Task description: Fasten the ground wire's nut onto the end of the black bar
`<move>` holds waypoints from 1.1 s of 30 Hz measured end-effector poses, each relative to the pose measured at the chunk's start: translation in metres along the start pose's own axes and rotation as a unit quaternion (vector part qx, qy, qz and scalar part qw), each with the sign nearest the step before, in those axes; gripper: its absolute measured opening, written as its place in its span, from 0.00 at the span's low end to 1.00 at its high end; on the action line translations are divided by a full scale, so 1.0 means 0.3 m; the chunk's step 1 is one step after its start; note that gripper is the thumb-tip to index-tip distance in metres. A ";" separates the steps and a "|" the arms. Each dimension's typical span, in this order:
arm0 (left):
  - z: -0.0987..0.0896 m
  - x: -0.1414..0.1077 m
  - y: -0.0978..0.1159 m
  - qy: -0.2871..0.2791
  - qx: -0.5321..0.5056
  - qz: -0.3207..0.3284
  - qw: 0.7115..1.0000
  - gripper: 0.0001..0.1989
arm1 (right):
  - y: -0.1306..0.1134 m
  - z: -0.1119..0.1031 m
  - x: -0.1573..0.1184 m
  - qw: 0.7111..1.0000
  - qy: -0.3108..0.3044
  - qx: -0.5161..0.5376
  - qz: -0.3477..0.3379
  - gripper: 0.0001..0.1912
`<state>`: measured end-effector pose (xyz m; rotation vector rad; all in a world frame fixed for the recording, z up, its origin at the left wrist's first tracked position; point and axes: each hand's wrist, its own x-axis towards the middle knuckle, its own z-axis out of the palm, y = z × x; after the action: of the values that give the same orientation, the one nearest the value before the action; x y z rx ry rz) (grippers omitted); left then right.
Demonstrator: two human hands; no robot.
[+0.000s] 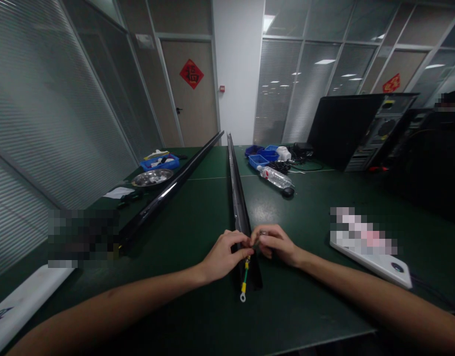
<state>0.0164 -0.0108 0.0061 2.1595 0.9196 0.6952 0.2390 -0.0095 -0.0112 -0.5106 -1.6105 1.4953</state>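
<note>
A long black channel-shaped profile (243, 212) runs lengthwise down the table in front of me, and both hands meet over its near end. My left hand (225, 253) is closed in a pinch at the upper end of a short green ground wire (246, 277). The wire has yellow sleeves, and a ring terminal (243, 297) points toward me at its lower end. Touching the left fingertips, my right hand (277, 244) is closed with curled fingers around something small and greyish, too hidden to name.
A second black profile (171, 188) slants along the left. Beyond it are a metal bowl (152, 178) and a blue tray (159, 162). To the right are a plastic bottle (275, 178), blue bins (259, 161), a white phone-like device (372, 259) and a computer tower (349, 131).
</note>
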 end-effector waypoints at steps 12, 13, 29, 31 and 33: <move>-0.006 -0.001 0.022 -0.006 0.006 0.007 1.000 0.02 | 0.020 -0.122 0.046 0.964 -0.130 0.147 0.177 0.14; -0.006 -0.002 0.021 -0.008 0.005 0.010 1.000 0.02 | 0.022 -0.121 0.046 0.965 -0.129 0.148 0.176 0.13; -0.005 -0.002 0.004 -0.020 0.000 0.032 0.999 0.03 | 0.020 -0.112 0.042 0.965 -0.125 0.143 0.180 0.11; -0.004 -0.004 0.004 -0.014 0.000 0.032 0.999 0.03 | 0.019 -0.111 0.042 0.965 -0.122 0.143 0.180 0.11; -0.003 -0.005 0.004 -0.012 0.001 0.031 0.999 0.03 | 0.019 -0.110 0.042 0.966 -0.122 0.140 0.182 0.11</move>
<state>0.0154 -0.0122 0.0073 2.2019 0.8446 0.6961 0.2569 0.0212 -0.0154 -0.4926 -1.5057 2.0957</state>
